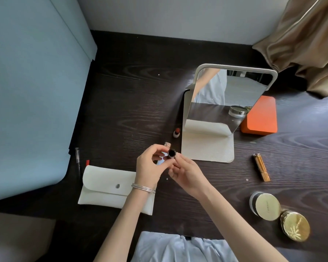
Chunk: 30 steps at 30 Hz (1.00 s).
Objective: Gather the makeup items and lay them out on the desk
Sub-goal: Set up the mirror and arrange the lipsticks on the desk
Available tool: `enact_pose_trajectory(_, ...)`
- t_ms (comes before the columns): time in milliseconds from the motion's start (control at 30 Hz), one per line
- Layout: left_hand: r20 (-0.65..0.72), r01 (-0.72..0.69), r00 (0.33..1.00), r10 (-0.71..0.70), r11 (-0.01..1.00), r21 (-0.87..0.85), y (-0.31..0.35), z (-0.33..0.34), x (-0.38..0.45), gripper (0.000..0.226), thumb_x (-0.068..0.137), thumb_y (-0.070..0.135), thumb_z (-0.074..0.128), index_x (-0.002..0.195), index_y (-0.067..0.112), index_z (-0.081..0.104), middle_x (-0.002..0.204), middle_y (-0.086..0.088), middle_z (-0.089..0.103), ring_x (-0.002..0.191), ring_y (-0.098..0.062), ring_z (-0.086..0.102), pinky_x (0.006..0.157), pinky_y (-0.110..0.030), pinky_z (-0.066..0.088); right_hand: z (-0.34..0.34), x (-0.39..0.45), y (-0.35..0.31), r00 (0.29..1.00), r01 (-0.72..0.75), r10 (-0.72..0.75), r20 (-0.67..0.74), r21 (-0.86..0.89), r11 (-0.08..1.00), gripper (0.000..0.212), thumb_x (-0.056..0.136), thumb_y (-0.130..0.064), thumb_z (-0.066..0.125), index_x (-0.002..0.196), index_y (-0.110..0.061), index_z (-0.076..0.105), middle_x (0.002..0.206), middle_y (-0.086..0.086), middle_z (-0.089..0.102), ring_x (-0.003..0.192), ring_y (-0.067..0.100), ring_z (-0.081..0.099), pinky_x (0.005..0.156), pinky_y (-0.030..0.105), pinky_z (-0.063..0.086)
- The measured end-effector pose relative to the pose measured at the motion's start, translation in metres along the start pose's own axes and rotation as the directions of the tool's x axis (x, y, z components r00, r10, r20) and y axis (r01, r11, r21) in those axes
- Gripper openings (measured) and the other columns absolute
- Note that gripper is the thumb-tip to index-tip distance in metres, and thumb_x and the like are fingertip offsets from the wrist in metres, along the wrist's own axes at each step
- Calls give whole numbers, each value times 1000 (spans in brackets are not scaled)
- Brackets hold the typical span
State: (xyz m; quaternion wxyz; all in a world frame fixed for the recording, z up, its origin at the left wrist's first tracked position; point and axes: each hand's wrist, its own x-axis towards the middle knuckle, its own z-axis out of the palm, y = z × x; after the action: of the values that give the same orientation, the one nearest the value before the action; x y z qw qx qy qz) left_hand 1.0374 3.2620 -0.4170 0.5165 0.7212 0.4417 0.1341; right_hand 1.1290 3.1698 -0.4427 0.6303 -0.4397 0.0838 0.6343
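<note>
Seen from above: dark wood desk [133, 95], two bare hands meeting near its middle. Left hand [149, 167], silver bangles on the wrist, fingers curled around a pale tube [161, 159] that pokes out between thumb and forefingers. Right hand [186, 172], fingertips pinching a dark round cap [172, 153], its open end turned up toward the camera. Cap held at the fingertips of both hands, just in front of the tube, raised a little above the desk. Small clear-topped item [167, 144] just behind the left fingers; whether held or standing on the desk cannot be told.

Left of the hands, flat on the desk: white pouch [110, 188] with a snap flap, partly under the left forearm. Beyond its far corner, a thin clear stick [77, 157] and a red tip [87, 162]. Behind the hands: open red lipstick [176, 132] standing upright beside a white-framed mirror [225, 99] on its flat stand. Orange box [261, 118] behind the mirror's right edge. Right of the hands, well apart: gold lipstick [261, 167] lying on its side. Near the right front corner: jar [265, 206] with pale gold lid, touching a gold compact [294, 225]. Tan cloth [301, 40] heaped at the far right corner.
</note>
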Motion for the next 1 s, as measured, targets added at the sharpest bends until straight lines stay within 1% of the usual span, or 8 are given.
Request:
enact_pose_trajectory(100,-23,-1,1000,2,1000,22,-4,2,-1,25,74,16,77,96,16,65,94,7,66,90,-5,61,75,-9,48,0,2,0,999,11,-15,-29,-106,994,23,97,-25,47,109,-13,64,81,-3,68,72,6,61,68,18,47)
enact_pose_trajectory(167,-56,-20,998,20,1000,4,-10,3,1,25,74,13,76,94,20,63,89,17,63,87,3,60,75,-3,46,1,5,2,992,38,-92,-82,-507,861,25,100,-25,41,117,-16,58,74,-3,66,65,6,61,63,18,48)
enact_pose_trajectory(233,-135,-3,991,1,1000,-10,-20,3,11,30,74,8,75,99,21,63,91,18,63,86,4,61,75,-4,48,-1,13,5,976,55,-215,-19,-941,334,31,102,-29,33,129,-31,46,80,1,65,69,13,62,65,27,50)
enact_pose_trajectory(267,-180,13,984,-15,1000,-9,-26,3,19,32,75,5,74,103,17,65,94,13,64,87,2,62,75,-6,49,-2,17,7,978,62,-203,53,-997,36,34,101,-34,30,134,-40,38,88,2,64,77,19,61,68,33,48)
enact_pose_trajectory(333,-222,34,975,-31,999,12,-35,2,38,34,75,0,72,106,11,66,96,5,65,88,-4,63,74,-9,50,-1,24,8,985,73,-131,108,-966,-247,40,100,-45,26,139,-49,24,99,3,57,87,25,59,71,37,47)
enact_pose_trajectory(533,-88,-36,995,47,992,123,-38,9,81,29,74,1,73,100,12,68,98,2,67,94,-9,63,84,-17,49,9,39,13,969,72,-187,160,-911,-406,33,96,-49,36,116,-24,41,103,6,56,84,29,60,62,32,38)
enact_pose_trajectory(767,-6,-42,999,44,980,196,-38,28,89,31,74,4,74,103,10,69,100,-5,68,95,-15,61,85,-25,50,-31,8,10,965,86,-171,200,-855,-512,29,96,-39,40,121,-24,39,103,4,54,86,25,59,57,30,33)
enact_pose_trajectory(1000,-34,-31,999,40,970,240,-35,33,88,31,73,6,75,103,10,69,101,-6,68,97,-17,59,86,-32,50,-45,0,6,965,63,-183,185,-849,-525,68,96,-39,43,147,-42,-2,103,3,52,82,21,59,55,31,33)
